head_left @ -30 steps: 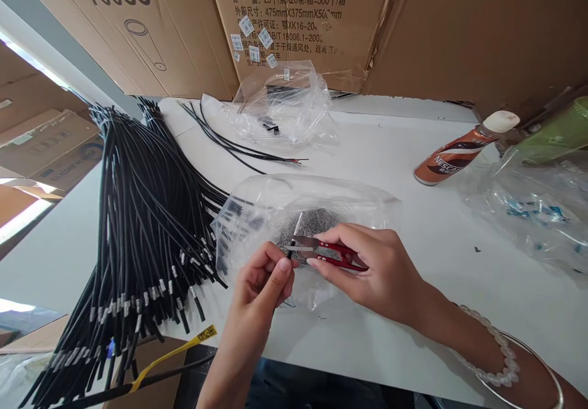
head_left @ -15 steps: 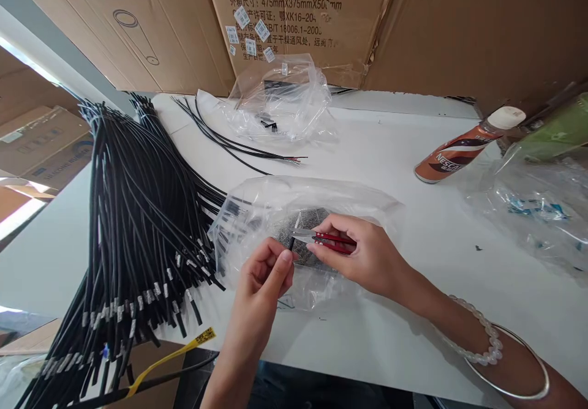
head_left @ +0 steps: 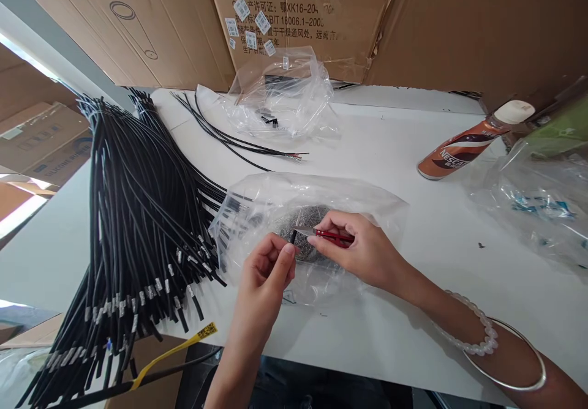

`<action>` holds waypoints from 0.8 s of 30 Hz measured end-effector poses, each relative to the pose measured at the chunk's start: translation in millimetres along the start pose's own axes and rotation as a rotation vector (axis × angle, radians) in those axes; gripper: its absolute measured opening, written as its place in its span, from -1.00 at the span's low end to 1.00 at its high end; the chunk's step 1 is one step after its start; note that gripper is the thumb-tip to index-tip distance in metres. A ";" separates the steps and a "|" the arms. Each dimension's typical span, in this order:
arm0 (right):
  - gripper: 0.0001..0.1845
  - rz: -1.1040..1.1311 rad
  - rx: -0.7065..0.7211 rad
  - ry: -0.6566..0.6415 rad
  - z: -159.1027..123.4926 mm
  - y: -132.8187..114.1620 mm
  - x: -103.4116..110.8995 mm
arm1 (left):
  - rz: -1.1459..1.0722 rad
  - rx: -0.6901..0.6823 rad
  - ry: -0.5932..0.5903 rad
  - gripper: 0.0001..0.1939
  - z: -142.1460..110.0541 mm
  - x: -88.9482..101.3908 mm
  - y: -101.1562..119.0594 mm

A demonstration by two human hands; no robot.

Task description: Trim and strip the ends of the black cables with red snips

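Note:
Between the thumb and fingers of my left hand (head_left: 269,274) is a short black piece of cable or tubing (head_left: 293,236), its end pointing up. My right hand (head_left: 358,247) is closed around red-handled thread snips (head_left: 333,236). Their blades meet at the tip, right beside the top of the black piece. Beneath both hands lies a clear plastic bag (head_left: 362,191) spread on the white table. A dark grey heap of fine clippings (head_left: 307,213) shows on the bag, partly covered by my fingers.
A thick bundle of black cables (head_left: 138,213) fills the left side. Several loose cables (head_left: 239,142) with bared wires lie behind the bag. Another plastic bag (head_left: 298,103) sits by the cardboard boxes (head_left: 298,23). A Nescafe bottle (head_left: 463,146) and crumpled plastic (head_left: 533,207) are at the right.
The snips' blades have gone from spread apart to closed at the black piece's end. Both hands stay nearly in place, and the view has shifted slightly.

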State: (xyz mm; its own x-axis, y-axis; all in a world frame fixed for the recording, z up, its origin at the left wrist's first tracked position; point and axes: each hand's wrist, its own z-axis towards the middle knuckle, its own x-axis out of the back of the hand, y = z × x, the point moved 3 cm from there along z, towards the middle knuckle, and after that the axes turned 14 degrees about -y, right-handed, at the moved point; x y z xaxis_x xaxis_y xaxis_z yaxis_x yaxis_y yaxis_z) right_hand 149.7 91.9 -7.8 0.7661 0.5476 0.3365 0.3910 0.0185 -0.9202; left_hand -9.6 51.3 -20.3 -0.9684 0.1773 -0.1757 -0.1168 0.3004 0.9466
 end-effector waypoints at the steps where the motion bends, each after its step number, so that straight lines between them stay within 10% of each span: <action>1: -0.74 -0.026 -0.001 0.023 -0.9 0.1 -0.1 | 0.014 0.003 0.002 -0.72 0.5 -0.3 0.0; 6: -0.78 -0.151 0.053 0.230 -8.4 -6.0 -2.1 | 0.081 0.022 -0.004 -0.72 2.4 -1.1 -3.5; 18: -0.88 -0.399 0.129 0.111 -15.0 -13.6 -11.2 | 0.211 0.007 0.038 -0.82 5.2 -5.1 -9.3; 24: -0.87 -0.426 0.082 0.246 -13.3 -13.8 -6.8 | 0.275 0.021 0.042 -0.74 5.6 -6.0 -5.2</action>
State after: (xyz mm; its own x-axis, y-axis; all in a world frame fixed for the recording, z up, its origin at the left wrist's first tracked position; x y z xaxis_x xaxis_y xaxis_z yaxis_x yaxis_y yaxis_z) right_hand 145.9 76.8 5.3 0.6487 0.2633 0.7141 0.6617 0.2683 -0.7001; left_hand -2.0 53.9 -25.7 -0.9713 0.2163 0.0988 0.1560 0.2661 0.9512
